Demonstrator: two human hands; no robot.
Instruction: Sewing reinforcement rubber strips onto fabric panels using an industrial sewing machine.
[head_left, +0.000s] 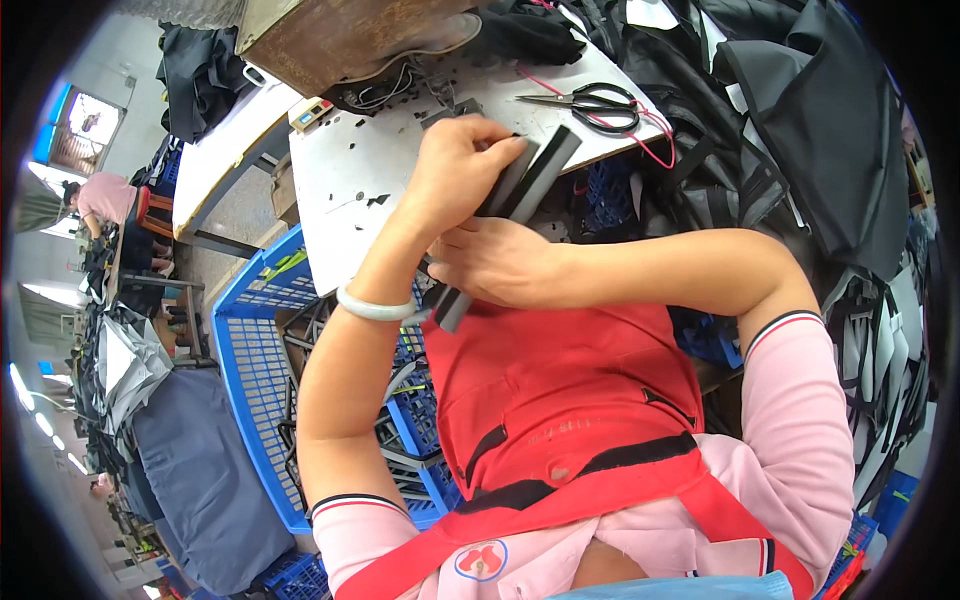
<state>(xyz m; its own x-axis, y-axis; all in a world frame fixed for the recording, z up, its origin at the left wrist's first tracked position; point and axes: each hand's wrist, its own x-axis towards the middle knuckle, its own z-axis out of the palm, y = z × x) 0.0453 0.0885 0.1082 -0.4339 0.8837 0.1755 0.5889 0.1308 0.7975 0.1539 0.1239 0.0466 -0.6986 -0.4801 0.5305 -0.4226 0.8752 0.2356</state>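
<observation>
Both my hands are on black-and-grey flat strips (545,175) of what looks like fabric or webbing, over the near edge of the white table (325,200). My left hand (455,170), on the arm with a pale bangle (375,305), pinches one strip near its upper end, thumb and finger closed. Lower down, my right hand (500,262) has its fingers curled round the strips. Their lower ends stick out below it, above my red apron (560,370). How many layers lie together is hidden by my fingers.
Black-handled scissors (600,108) lie at the table's right side with a pink cord (668,150). A rusty metal machine part (320,40) stands at the back. A blue basket (262,370) with dark strips is at left. Black material (810,130) is heaped at right. Another person (108,198) works far left.
</observation>
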